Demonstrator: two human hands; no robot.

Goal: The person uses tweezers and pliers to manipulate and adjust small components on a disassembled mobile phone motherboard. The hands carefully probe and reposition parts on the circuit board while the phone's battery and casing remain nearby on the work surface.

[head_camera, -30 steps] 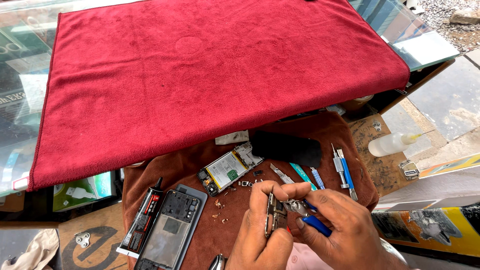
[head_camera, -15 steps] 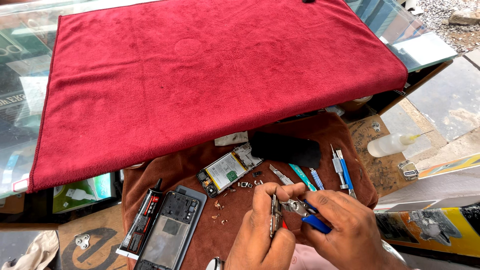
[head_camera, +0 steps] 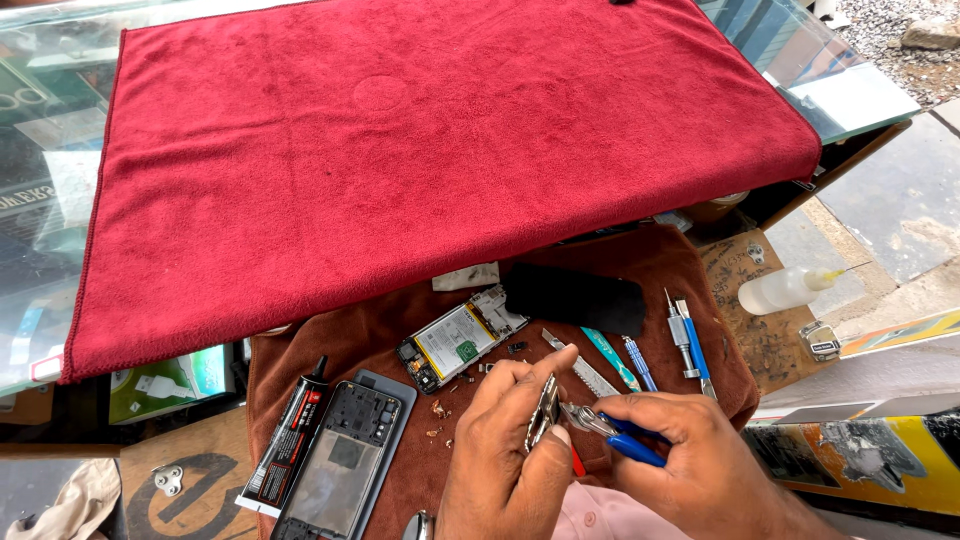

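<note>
Two hands at work: your left hand [head_camera: 505, 450] pinches a small silvery metal part [head_camera: 545, 415] upright, steadying it edge-on; your right hand [head_camera: 690, 455] is clamped on blue-handled pliers [head_camera: 612, 435], tips touching that part, above the brown cloth [head_camera: 690, 270] on the counter.

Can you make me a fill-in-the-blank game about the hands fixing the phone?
1. The right hand grips small pliers with ____ handles.
2. The left hand pinches a thin, shiny ____ part between thumb and fingers.
3. A big ____ towel covers the glass counter.
4. The opened phone body lies on a ____ cloth next to a black glue tube.

Missing words: blue; metal; red; brown
</note>
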